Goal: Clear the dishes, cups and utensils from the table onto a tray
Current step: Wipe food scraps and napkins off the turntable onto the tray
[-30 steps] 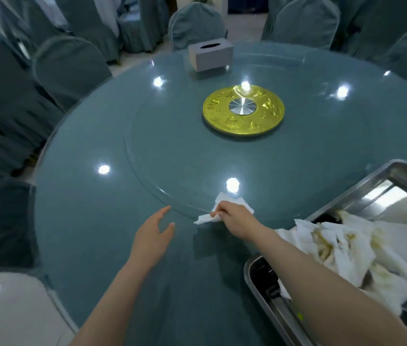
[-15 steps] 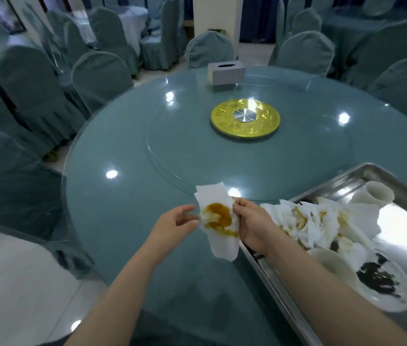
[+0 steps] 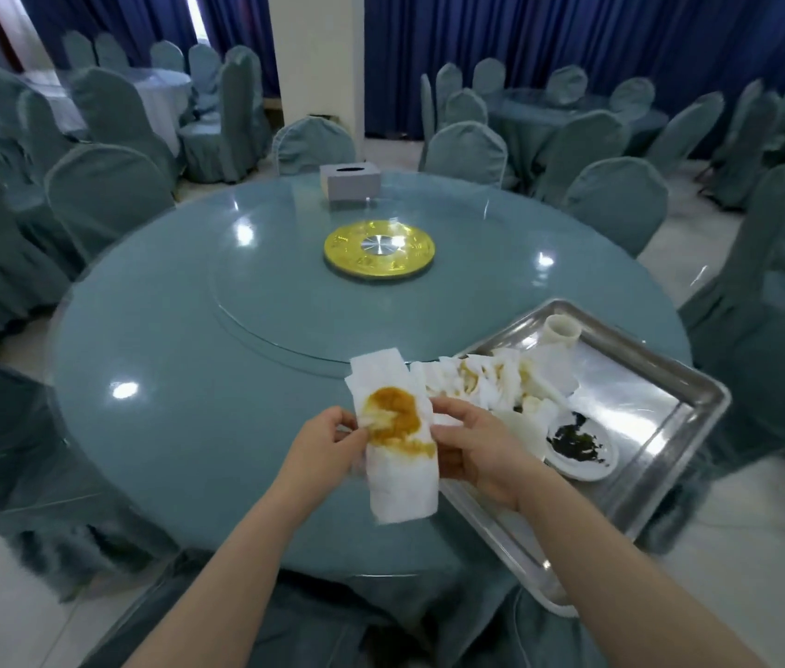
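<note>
A tray (image 3: 660, 479) is sitting at the table's (image 3: 178, 378) near right edge, a tissue box (image 3: 351, 181) lying far across, behind the centre disc (image 3: 379, 252).

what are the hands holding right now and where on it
Both hands hold one stained napkin: left hand pinches its left edge, right hand its right edge, beside the stain.
</note>
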A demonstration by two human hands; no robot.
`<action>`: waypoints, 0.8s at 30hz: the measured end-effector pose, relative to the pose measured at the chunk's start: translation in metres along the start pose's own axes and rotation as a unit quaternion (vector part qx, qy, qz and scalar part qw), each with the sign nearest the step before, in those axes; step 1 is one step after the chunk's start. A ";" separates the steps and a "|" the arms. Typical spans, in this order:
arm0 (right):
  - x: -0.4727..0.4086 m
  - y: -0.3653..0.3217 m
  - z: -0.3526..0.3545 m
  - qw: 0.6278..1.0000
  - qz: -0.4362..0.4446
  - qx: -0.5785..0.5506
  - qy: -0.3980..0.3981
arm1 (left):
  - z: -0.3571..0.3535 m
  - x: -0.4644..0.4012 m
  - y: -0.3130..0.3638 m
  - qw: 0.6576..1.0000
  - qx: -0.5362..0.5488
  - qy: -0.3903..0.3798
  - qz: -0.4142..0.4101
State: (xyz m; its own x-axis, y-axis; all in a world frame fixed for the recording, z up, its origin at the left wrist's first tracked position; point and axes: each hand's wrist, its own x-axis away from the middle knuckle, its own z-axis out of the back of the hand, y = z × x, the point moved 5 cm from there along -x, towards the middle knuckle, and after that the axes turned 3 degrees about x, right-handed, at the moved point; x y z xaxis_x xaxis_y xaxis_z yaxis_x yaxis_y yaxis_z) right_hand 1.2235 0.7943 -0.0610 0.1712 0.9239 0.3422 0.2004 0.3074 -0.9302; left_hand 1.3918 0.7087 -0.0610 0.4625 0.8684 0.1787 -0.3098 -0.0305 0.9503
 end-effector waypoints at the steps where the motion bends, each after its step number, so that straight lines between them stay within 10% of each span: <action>1: 0.005 -0.001 0.006 1.000 0.004 0.003 0.015 | -0.005 0.002 0.004 1.000 0.006 -0.010 -0.001; 7: 0.017 -0.007 0.050 0.990 0.019 -0.044 0.130 | -0.048 -0.008 0.027 0.976 0.185 -0.102 0.057; 24: -0.028 0.030 0.187 0.964 0.007 -0.046 0.261 | -0.172 -0.105 0.036 0.984 -0.079 -0.160 -0.024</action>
State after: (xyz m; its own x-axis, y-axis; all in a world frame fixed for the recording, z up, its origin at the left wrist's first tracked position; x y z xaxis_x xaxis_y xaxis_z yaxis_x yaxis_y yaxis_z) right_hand 1.0442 0.8200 -0.1238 0.6318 0.6802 0.3717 0.2744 0.2522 -0.9280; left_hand 1.1893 0.7016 -0.0889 0.7100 0.6658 0.2295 -0.3941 0.1054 0.9130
